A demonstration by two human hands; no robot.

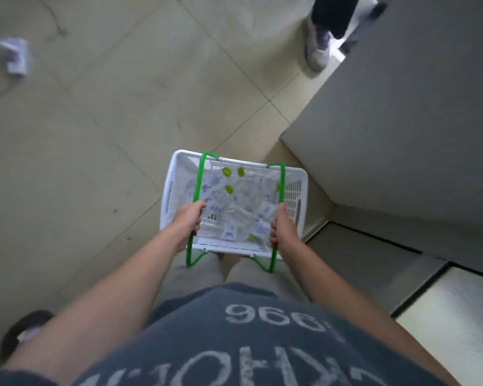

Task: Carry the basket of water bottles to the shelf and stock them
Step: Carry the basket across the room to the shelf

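Observation:
A white plastic basket (296,190) with two green handles hangs in front of my legs, above the tiled floor. Inside lie several clear water bottles (234,213) with green caps and white-blue labels, piled on their sides. My left hand (188,221) is closed around the left green handle (198,179). My right hand (280,229) is closed around the right green handle (283,179). Both arms reach straight down to the basket. No shelf shows in the view.
A grey cabinet or counter side (402,121) rises close on the right, with a metal-edged ledge (374,260) below it. Another person's legs and white shoe (319,48) stand at the top. A crumpled white wrapper (14,57) lies on the floor at upper left.

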